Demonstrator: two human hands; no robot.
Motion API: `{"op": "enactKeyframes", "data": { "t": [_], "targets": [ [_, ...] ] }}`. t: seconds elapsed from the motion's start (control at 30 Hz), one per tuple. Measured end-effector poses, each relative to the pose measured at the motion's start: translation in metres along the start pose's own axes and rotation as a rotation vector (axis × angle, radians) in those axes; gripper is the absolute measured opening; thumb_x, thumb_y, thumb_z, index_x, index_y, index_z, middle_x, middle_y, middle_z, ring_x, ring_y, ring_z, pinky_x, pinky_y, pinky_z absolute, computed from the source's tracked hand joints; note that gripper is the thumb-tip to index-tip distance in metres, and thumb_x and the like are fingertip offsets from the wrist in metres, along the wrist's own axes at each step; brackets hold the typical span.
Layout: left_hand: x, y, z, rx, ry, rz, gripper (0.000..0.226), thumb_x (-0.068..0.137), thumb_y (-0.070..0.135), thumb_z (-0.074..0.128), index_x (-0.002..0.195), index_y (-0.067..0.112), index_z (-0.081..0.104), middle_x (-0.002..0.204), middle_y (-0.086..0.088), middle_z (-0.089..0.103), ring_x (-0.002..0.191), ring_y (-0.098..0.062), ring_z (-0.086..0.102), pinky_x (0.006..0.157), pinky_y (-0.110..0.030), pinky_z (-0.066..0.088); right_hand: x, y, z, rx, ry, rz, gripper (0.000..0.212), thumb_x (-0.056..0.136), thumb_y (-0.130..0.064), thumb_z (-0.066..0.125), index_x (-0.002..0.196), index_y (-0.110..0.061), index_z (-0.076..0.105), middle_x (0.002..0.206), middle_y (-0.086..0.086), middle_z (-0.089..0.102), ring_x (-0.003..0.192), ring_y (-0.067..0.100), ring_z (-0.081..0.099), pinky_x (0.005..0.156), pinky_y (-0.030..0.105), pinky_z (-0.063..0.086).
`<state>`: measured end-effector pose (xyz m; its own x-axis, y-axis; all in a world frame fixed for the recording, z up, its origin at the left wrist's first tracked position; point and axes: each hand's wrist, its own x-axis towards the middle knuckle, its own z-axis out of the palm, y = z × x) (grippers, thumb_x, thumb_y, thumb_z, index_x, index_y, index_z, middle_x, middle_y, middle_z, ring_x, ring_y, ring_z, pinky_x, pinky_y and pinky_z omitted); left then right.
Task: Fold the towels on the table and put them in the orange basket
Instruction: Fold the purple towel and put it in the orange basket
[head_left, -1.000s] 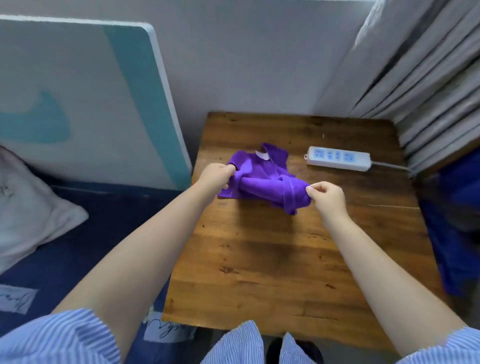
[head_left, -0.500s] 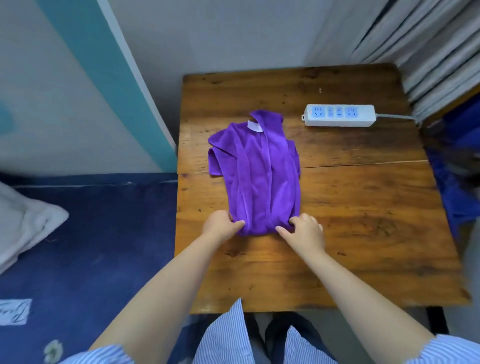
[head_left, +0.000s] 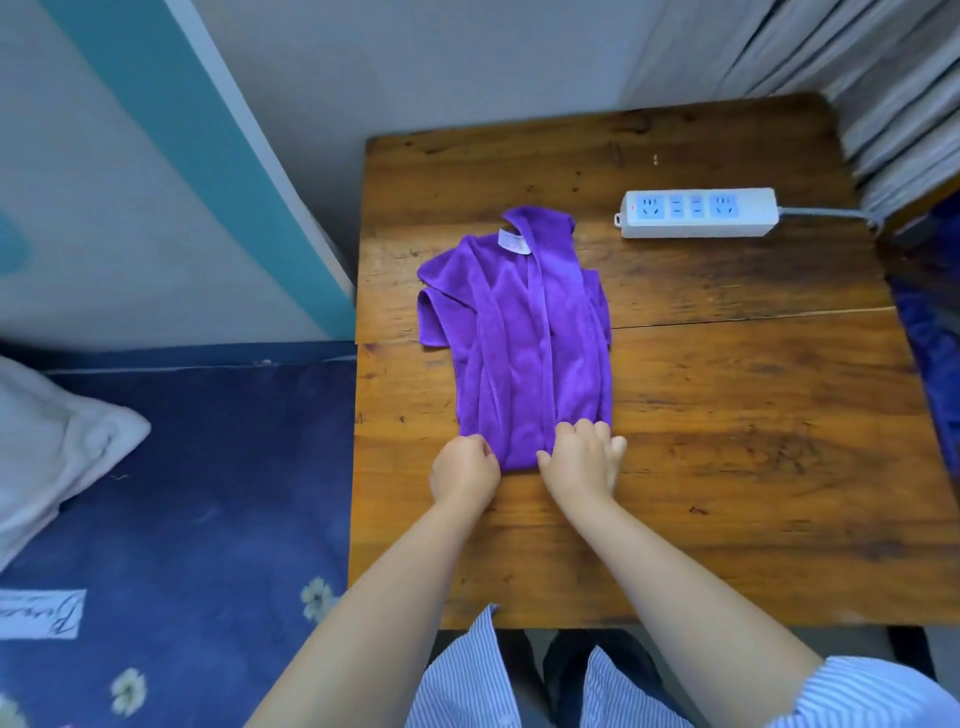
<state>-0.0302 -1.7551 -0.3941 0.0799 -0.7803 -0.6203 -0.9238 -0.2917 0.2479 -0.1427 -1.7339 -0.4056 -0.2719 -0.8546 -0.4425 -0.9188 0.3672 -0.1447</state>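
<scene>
Down it's gone: a sec ago the purple towel (head_left: 524, 343) was bunched up in mid-air between both hands, now it lies stretched out long on the wooden surface (head_left: 727, 415), near end at the hands, far end w/ the white label (head_left: 513, 241) pointing at the wall. Half a sec back it was already laid out about like this, so the last beat is mostly small adjusting at the near hem, hands barely shifted.

What that means: towel's flattened-ish into a narrow strip but it's messy, w/ layers overlapping lengthwise and a flap sticking out on the left side near the far end. Reads to me as prep for a proper fold, not a finished one. Orange basket isn't in view at all, so the drop-off looks a way off yet.

Grip check: left hand (head_left: 464, 470) has fingers curled in, pinching the near left corner of the towel against the surface. Right hand (head_left: 583, 460) sits on the near right corner, fingers bent over the hem, thumb tucked toward the cloth; looks like a light grip on the edge, tho the exact pinch is hidden under the knuckles.

Power strip (head_left: 698, 213) lies well apart, back right, cable running off to the curtain side.
</scene>
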Motion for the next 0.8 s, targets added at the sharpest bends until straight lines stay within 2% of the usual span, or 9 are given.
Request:
{"op": "enactKeyframes", "data": {
  "t": [0.17,0.33,0.5,0.57,0.6,0.63,0.7,0.73,0.8],
  "targets": [
    [-0.008,-0.005,0.009,0.069,-0.01,0.08,0.025,0.093,0.022,0.047,0.108,0.01,0.062,0.118,-0.008,0.059,0.111,-0.027,0.055,0.087,-0.032,0.044,0.003,0.01,0.004,0.047,0.025,0.027,0.028,0.091,-0.023,0.05,0.111,-0.007,0.059,0.116,0.011,0.055,0.116,0.028,0.041,0.091,0.036,0.027],
    [-0.005,-0.003,0.024,0.083,0.007,0.02,0.032,0.093,0.028,0.05,0.12,0.011,0.055,0.125,-0.008,0.053,0.116,-0.027,0.053,0.091,-0.034,0.044,0.0,0.027,0.002,0.188,0.013,0.023,0.024,0.091,-0.019,0.05,0.11,-0.012,0.063,0.115,0.006,0.058,0.116,0.025,0.042,0.089,0.032,0.025],
    [0.006,0.002,0.025,0.074,0.051,0.029,0.027,0.094,0.024,0.048,0.114,0.01,0.06,0.12,-0.009,0.054,0.114,-0.027,0.052,0.089,-0.034,0.044,-0.006,0.051,-0.011,0.42,0.024,0.049,0.019,0.088,-0.015,0.056,0.102,-0.005,0.064,0.105,0.011,0.065,0.11,0.028,0.048,0.088,0.031,0.032],
    [0.009,0.003,0.022,-0.091,0.045,0.051,0.023,0.092,0.02,0.053,0.106,0.008,0.065,0.109,-0.009,0.061,0.105,-0.026,0.056,0.084,-0.029,0.044,-0.006,0.059,-0.023,0.576,0.034,0.061,0.017,0.084,-0.008,0.061,0.098,0.0,0.065,0.101,0.017,0.066,0.104,0.031,0.052,0.084,0.028,0.034],
    [0.009,0.003,0.018,-0.272,0.046,0.038,0.017,0.09,0.017,0.056,0.097,0.006,0.067,0.095,-0.007,0.064,0.092,-0.025,0.058,0.076,-0.024,0.044,-0.005,0.062,-0.03,0.626,0.043,0.046,0.017,0.083,-0.005,0.062,0.097,0.002,0.066,0.1,0.019,0.067,0.101,0.031,0.054,0.082,0.027,0.034],
    [0.01,0.004,0.01,-0.502,0.023,0.007,0.012,0.089,0.012,0.057,0.083,0.006,0.066,0.075,-0.003,0.064,0.074,-0.022,0.056,0.061,-0.018,0.044,-0.003,0.066,-0.038,0.638,0.05,0.016,0.015,0.081,-0.002,0.062,0.095,0.004,0.067,0.097,0.019,0.068,0.095,0.029,0.055,0.078,0.026,0.035],
    [0.013,0.002,-0.013,-0.878,-0.019,-0.097,0.027,0.09,0.005,0.054,0.065,0.014,0.054,0.042,0.01,0.05,0.043,-0.01,0.044,0.035,-0.011,0.031,0.001,0.074,-0.055,0.675,0.039,-0.035,0.013,0.078,0.004,0.062,0.09,0.005,0.068,0.085,0.016,0.066,0.077,0.023,0.054,0.066,0.018,0.037],
    [0.013,0.001,-0.029,-0.999,-0.043,-0.142,0.029,0.092,0.005,0.052,0.065,0.016,0.051,0.037,0.01,0.045,0.033,-0.004,0.039,0.032,-0.009,0.026,0.004,0.078,-0.068,0.718,0.029,-0.042,0.012,0.078,0.006,0.061,0.087,0.004,0.068,0.076,0.012,0.063,0.067,0.014,0.052,0.059,0.011,0.036],
    [0.014,-0.002,-0.062,-1.144,-0.074,-0.2,0.028,0.093,0.004,0.046,0.068,0.015,0.051,0.034,0.009,0.044,0.024,0.001,0.033,0.033,-0.008,0.024,0.01,0.086,-0.091,0.789,-0.005,-0.025,0.014,0.078,0.009,0.058,0.081,-0.001,0.066,0.06,0.004,0.054,0.048,-0.001,0.048,0.049,0.007,0.034]
  ]
}}
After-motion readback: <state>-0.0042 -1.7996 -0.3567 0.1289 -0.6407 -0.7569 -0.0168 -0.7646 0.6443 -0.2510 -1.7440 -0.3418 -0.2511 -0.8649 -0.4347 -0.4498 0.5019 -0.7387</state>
